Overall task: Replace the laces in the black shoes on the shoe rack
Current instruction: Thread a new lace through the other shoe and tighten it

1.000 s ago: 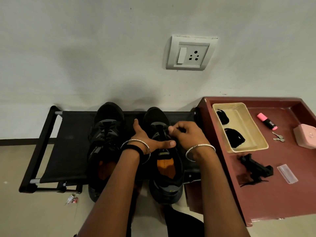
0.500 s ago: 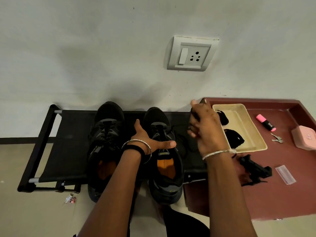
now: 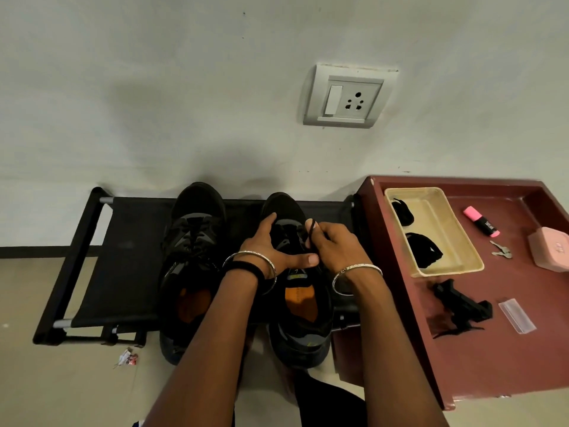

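Both black shoes sit on the shoe rack (image 3: pixel 123 257), toes toward the wall, heels hanging over the rack's front edge. The left shoe (image 3: pixel 191 241) stands at the rack's middle with its lacing in place.

The right shoe (image 3: pixel 301 328) stands toward the rack's right end. My left hand (image 3: pixel 271 251) grips it across the upper: thumb stretched over the tongue, fingers curled down its left side. My right hand (image 3: pixel 335 248) is clenched on a black lace (image 3: pixel 311 232), pinching it between thumb and fingertips just above the eyelets, so a short strand stands up from the shoe. I cannot tell which eyelet the lace runs through.

Against the rack's right end is a maroon counter (image 3: pixel 492 349) with a raised rim. On it, going away from the rack:
- a beige tray (image 3: pixel 455 241) holding two black bundles (image 3: pixel 423 249), probably laces
- a black clip-like item (image 3: pixel 462 306), detail unclear
- a clear plastic sleeve (image 3: pixel 517 315)
- a pink highlighter (image 3: pixel 482 221)
- keys (image 3: pixel 502 251)
- a pink box (image 3: pixel 551 249), at the picture's edge

A wall socket (image 3: pixel 349 97) is on the wall above the rack's right end. A scrap of wrapper (image 3: pixel 126 360) lies on the floor in front of the rack.
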